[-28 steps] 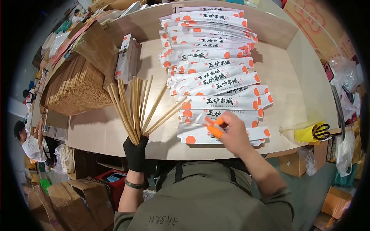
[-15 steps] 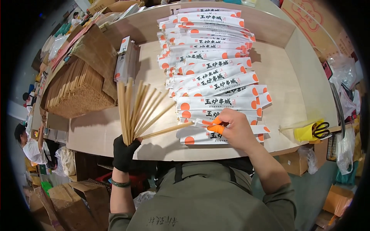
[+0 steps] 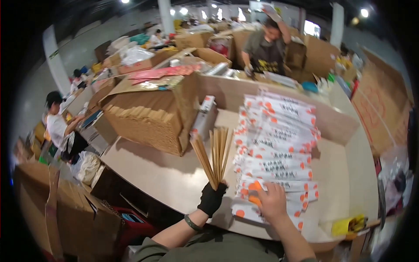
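Note:
My left hand (image 3: 212,200), in a black fingerless glove, grips a fanned bundle of wooden chopsticks (image 3: 217,153) by the lower ends, tips pointing up. To its right, my right hand (image 3: 273,203) is closed over the near end of a pile of white paper chopstick sleeves (image 3: 279,163) with orange dots and dark lettering. Orange finger covers (image 3: 255,192) sit on its thumb and forefinger, which press together at a sleeve; blur and the hand hide part of this grip. The sleeves lie overlapping in a long row on the pale tabletop (image 3: 148,168).
An open carton (image 3: 146,124) packed with chopsticks stands at the left, a stack of sleeves (image 3: 204,115) beside it. Yellow-wrapped scissors (image 3: 349,225) lie at the right edge. Raised boards (image 3: 227,89) border the table. A co-worker (image 3: 268,46) stands beyond; another person (image 3: 61,122) is at left.
My view has tilted up and swung left, bringing the room into sight. The chopstick separately stretched between my hands no longer shows there. My left hand still holds the bundle, now less widely fanned.

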`<state>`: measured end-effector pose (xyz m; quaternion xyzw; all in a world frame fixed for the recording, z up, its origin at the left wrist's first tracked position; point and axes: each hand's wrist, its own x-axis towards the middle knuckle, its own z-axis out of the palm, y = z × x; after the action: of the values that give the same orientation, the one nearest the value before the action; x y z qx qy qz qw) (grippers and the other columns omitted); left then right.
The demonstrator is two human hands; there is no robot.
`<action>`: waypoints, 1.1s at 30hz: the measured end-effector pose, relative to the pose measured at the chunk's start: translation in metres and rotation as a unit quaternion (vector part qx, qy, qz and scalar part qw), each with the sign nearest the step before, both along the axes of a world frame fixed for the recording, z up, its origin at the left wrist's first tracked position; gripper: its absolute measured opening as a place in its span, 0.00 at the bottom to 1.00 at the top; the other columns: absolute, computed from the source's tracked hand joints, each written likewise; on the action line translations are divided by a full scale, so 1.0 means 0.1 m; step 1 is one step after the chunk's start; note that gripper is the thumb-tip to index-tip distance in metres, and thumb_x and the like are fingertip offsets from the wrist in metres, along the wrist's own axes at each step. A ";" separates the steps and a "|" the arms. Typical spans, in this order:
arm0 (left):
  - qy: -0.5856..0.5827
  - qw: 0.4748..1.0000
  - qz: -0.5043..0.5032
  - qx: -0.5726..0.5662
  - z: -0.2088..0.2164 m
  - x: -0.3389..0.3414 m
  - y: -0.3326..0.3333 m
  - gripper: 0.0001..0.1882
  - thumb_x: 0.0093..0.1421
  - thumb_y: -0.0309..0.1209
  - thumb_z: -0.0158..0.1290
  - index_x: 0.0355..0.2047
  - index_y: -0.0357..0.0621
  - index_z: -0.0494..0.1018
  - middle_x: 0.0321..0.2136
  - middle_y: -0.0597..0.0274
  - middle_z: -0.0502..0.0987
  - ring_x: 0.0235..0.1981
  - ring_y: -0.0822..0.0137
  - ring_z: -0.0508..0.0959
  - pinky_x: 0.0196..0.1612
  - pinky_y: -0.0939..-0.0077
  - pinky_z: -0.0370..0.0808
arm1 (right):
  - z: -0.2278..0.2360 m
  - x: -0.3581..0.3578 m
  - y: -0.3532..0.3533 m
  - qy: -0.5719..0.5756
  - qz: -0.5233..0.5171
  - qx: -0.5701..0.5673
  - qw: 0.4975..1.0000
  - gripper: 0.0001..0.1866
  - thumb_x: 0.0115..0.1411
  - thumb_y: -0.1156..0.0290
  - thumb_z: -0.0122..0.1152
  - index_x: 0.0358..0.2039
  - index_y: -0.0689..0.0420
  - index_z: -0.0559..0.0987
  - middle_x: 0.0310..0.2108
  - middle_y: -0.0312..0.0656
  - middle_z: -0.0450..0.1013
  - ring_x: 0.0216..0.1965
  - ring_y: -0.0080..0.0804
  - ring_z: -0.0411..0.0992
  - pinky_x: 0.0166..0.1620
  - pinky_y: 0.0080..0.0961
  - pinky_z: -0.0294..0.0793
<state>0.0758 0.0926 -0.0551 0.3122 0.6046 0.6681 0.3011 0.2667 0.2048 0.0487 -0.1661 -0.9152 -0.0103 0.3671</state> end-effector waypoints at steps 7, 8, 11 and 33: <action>0.158 0.949 0.129 -0.243 0.15 -0.07 -0.25 0.20 0.56 0.48 0.58 0.33 0.41 0.78 0.20 0.56 0.77 0.22 0.62 0.78 0.30 0.67 0.73 | -0.65 0.33 -0.39 -0.096 0.128 -0.061 0.985 0.11 0.50 0.72 0.63 0.34 0.62 0.78 0.24 0.42 0.67 0.27 0.39 0.69 0.29 0.32 0.69; 0.144 0.950 0.142 -0.236 0.21 -0.04 -0.26 0.20 0.55 0.47 0.59 0.31 0.40 0.78 0.20 0.55 0.77 0.22 0.61 0.78 0.30 0.67 0.72 | -0.69 0.35 -0.39 -0.101 0.119 -0.071 0.985 0.11 0.50 0.72 0.63 0.34 0.62 0.78 0.24 0.42 0.67 0.27 0.39 0.69 0.29 0.32 0.69; 0.190 0.950 0.163 -0.185 0.11 -0.14 -0.34 0.20 0.55 0.47 0.59 0.29 0.40 0.78 0.18 0.56 0.76 0.22 0.64 0.76 0.29 0.68 0.72 | -0.72 0.39 -0.40 -0.080 0.113 -0.111 0.984 0.11 0.50 0.73 0.62 0.35 0.62 0.78 0.23 0.40 0.66 0.26 0.38 0.69 0.28 0.32 0.68; 0.034 0.982 -0.094 -0.161 0.67 -0.19 -0.60 0.15 0.58 0.37 0.58 0.36 0.37 0.76 0.34 0.60 0.80 0.37 0.70 0.77 0.41 0.74 0.74 | -0.29 0.19 -0.15 -0.028 0.133 -0.183 0.974 0.10 0.47 0.69 0.64 0.31 0.58 0.79 0.28 0.40 0.72 0.31 0.36 0.71 0.32 0.30 0.70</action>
<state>0.0569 0.0326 0.0121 0.3379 0.6821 0.5195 0.3882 0.2856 0.1897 0.0198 -0.1067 -0.9254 0.2018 0.3024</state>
